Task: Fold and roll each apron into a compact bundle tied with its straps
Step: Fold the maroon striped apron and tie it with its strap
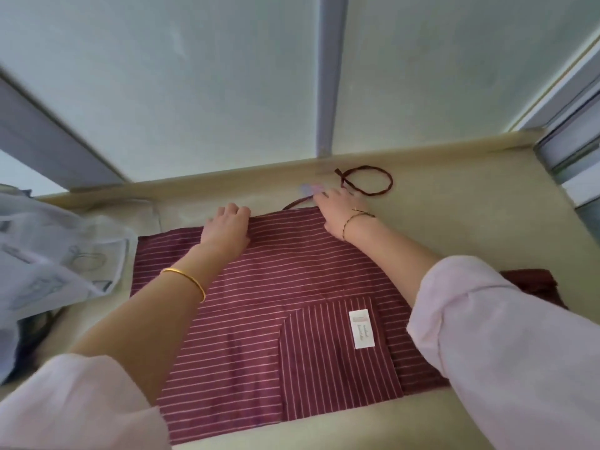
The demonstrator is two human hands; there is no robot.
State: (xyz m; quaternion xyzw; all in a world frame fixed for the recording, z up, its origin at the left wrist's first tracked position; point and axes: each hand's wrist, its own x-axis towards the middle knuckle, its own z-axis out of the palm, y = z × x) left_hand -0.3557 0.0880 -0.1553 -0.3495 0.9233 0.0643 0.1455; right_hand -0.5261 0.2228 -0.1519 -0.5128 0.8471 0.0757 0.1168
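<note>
Where the apron [259, 303] lies: flat on the cream countertop [454, 222], dark red with thin white stripes, with a pocket [337, 349] bearing a white label [362, 328] on its near right part.
Strap: I see a dark strap [389, 185] looped on the counter just beyond the apron's far right corner.
Left hand [227, 227]: on the apron's far edge, fingers curled over that edge, a gold bangle [186, 280] on the wrist.
Right hand [337, 211]: at the apron's far right corner, fingers reaching out toward the strap. The tips are blurred, so I cannot tell whether they pinch anything.
Left of the apron: a pale printed cloth [48, 264], just beside it.
Right of the apron: a dark red cloth [532, 282], partly hidden by the right sleeve [503, 336].
Beyond the apron: a raised ledge [227, 177], then frosted window panes [162, 92].
</note>
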